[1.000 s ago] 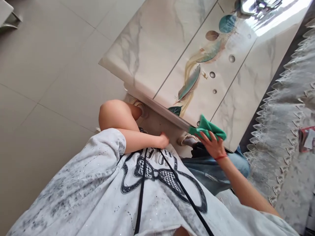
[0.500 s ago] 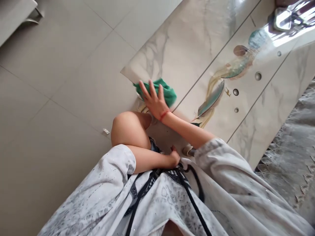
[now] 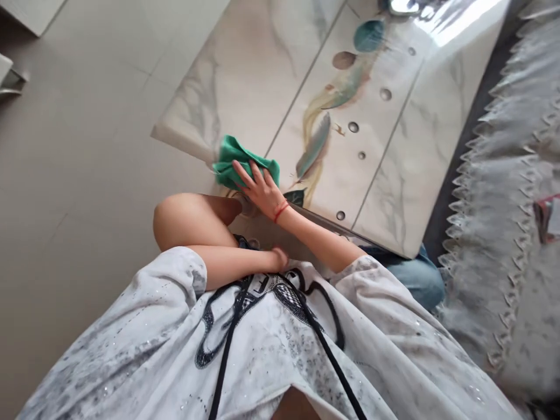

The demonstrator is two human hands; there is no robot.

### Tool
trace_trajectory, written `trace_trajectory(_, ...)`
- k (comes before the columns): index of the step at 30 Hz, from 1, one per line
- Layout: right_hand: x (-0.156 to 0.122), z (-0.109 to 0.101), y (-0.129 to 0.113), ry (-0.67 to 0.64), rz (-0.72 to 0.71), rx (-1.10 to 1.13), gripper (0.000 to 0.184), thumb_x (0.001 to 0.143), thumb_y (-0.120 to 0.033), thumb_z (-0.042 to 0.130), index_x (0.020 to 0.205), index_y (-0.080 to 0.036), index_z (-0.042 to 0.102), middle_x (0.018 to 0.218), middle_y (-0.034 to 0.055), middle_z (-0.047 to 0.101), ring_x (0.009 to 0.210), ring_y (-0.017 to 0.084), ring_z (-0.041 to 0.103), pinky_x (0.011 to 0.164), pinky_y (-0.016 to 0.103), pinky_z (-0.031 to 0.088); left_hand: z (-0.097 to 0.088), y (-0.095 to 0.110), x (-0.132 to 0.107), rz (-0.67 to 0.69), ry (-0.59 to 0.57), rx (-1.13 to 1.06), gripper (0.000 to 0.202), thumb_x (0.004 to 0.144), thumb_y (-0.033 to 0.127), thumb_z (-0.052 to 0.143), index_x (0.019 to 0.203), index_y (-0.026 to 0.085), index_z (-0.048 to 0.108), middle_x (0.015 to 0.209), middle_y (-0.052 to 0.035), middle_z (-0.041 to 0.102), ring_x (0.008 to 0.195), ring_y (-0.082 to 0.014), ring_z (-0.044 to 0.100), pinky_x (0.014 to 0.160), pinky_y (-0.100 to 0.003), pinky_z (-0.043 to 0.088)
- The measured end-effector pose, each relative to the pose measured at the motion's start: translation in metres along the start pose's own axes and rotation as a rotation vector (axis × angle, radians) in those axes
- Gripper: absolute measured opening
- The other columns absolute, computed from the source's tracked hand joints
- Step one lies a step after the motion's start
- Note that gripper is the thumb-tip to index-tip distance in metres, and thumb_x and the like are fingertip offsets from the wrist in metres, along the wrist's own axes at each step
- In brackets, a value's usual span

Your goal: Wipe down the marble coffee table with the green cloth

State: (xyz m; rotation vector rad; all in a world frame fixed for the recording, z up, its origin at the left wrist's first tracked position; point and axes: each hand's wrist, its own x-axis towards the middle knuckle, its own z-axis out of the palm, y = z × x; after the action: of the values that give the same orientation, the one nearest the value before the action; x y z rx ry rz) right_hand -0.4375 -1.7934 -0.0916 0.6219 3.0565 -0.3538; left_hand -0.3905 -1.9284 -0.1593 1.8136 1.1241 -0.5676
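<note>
On the head camera I can't read the lettering on the white shirt (image 3: 271, 338); black straps and folds cut across it. The green cloth (image 3: 234, 157), plain and crumpled, sits at the near left corner of the marble-print counter (image 3: 262, 70), spilling over its edge. The right hand (image 3: 261, 192) presses flat on it, fingers spread wide. The left hand (image 3: 280, 258) is tucked against the shirt, and I cannot tell its grip.

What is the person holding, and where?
A green cloth, its top pressed onto the table edge under the right hand, fingers spread. The left hand holds nothing visible.
</note>
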Motion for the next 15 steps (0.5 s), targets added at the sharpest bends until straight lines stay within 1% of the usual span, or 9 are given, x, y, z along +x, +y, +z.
trace_trajectory(2,-0.063,0.004,0.026,-0.030,0.058,-0.040,0.058,0.118,-0.027,0.027,0.175,-0.024,0.038,0.182,0.0057,0.025,0.168,0.031,0.031,0.133,0.059,0.041,-0.005,0.002,-0.003,0.011,-0.032,0.061,0.016,0.089,0.007,0.076,0.105,0.011,0.080,0.120,-0.0140,0.080,0.124,-0.0292,0.071,0.112,-0.049,0.054)
trace_trajectory(4,-0.126,0.009,0.053,-0.062,0.118,-0.082,0.061,0.115,-0.024,0.034,0.175,-0.033,0.038,0.182,0.0054,0.026,0.166,0.033,0.036,0.130,0.061,0.043,-0.009,0.003,-0.005,0.012,-0.052,0.104,0.019,0.086,0.003,0.077,0.102,0.011,0.082,0.116,-0.0150,0.081,0.120,-0.0303,0.072,0.109,-0.045,0.054)
trace_trajectory(6,-0.187,0.013,0.079,-0.107,0.204,-0.111,0.065,0.112,-0.020,0.040,0.175,-0.040,0.037,0.182,0.0045,0.028,0.164,0.034,0.039,0.129,0.063,0.042,-0.015,0.002,-0.004,-0.002,-0.055,0.135,0.018,0.086,0.003,0.076,0.101,0.011,0.083,0.112,-0.0152,0.081,0.114,-0.0303,0.073,0.104,-0.041,0.055)
trace_trajectory(8,-0.247,0.015,0.103,-0.165,0.329,-0.124,0.068,0.110,-0.017,0.043,0.172,-0.043,0.041,0.180,0.0038,0.033,0.162,0.033,0.041,0.129,0.063,0.040,-0.023,-0.001,0.000,-0.030,-0.045,0.164,0.018,0.090,0.005,0.074,0.104,0.010,0.083,0.111,-0.0156,0.081,0.112,-0.0300,0.073,0.102,-0.040,0.056)
trace_trajectory(10,-0.304,0.015,0.123,-0.222,0.463,-0.129,0.065,0.109,-0.016,0.043,0.167,-0.044,0.051,0.176,0.0044,0.040,0.161,0.032,0.042,0.130,0.064,0.037,-0.033,-0.006,0.005,-0.065,-0.038,0.193,0.020,0.092,0.006,0.072,0.110,0.009,0.082,0.116,-0.0164,0.080,0.114,-0.0297,0.073,0.103,-0.041,0.057)
trace_trajectory(12,-0.357,0.012,0.141,-0.266,0.572,-0.143,0.061,0.108,-0.014,0.043,0.159,-0.041,0.062,0.172,0.0070,0.047,0.158,0.032,0.043,0.129,0.064,0.036,-0.044,-0.010,0.011,-0.098,-0.045,0.224,0.023,0.094,0.007,0.072,0.116,0.009,0.080,0.124,-0.0172,0.078,0.120,-0.0289,0.073,0.105,-0.044,0.059)
trace_trajectory(15,-0.431,0.005,0.166,-0.303,0.666,-0.165,0.059,0.103,-0.009,0.042,0.142,-0.035,0.077,0.166,0.0146,0.052,0.151,0.032,0.047,0.126,0.061,0.039,-0.057,-0.014,0.017,-0.128,-0.060,0.268,0.024,0.098,0.011,0.072,0.121,0.009,0.077,0.131,-0.0174,0.076,0.126,-0.0278,0.072,0.109,-0.048,0.060)
